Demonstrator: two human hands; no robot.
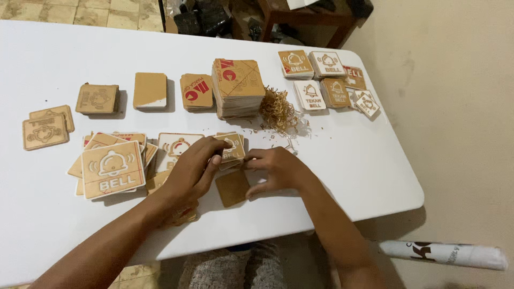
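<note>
- A white tabletop with rounded corners carries everything.
- A tall stack of brown square plaques stands at the middle of the far row.
- A tuft of shredded wood curls lies just beside that stack.
- Three lower stacks sit in a row to its left.
- Two rounded engraved plaques lie near the left edge.
- Bell-marked plaques cluster at the far right corner.
- A rolled white paper lies on the floor.
- Dark wooden furniture stands beyond the tabletop.

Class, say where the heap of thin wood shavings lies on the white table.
In the head view, the wood shavings lie right of centre, toward the table's far edge, right beside the tallest stack of square plaques.
</note>
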